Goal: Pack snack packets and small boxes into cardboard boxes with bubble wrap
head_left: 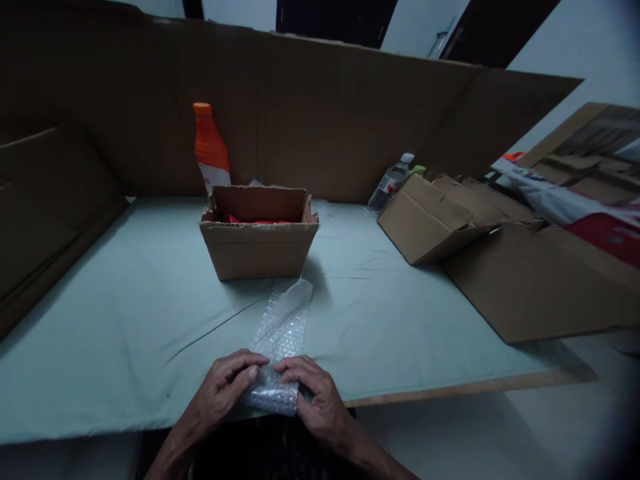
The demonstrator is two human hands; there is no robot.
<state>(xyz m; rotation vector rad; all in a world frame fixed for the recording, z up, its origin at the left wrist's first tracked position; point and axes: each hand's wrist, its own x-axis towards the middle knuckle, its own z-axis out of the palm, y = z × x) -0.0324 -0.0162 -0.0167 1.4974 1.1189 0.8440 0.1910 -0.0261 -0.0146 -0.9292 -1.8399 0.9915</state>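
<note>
A strip of clear bubble wrap (286, 327) lies at the table's near edge, its near end rolled or folded over. My left hand (227, 381) grips the left side of that folded end, fingers bent over the top. On the right side, my right hand (315, 393) is curled around the same end, fingers on top and thumb below. Whether anything is wrapped inside the fold I cannot tell. The far end of the wrap stretches loosely toward an open cardboard box (260, 250), which has something red (255, 221) inside.
Behind the box stands an orange bottle (211, 143). A clear plastic bottle (393, 181) leans near cardboard boxes (440, 213) on the right. Tall cardboard panels (320, 120) border the back and left. A pale green cloth (135, 287) covers the table.
</note>
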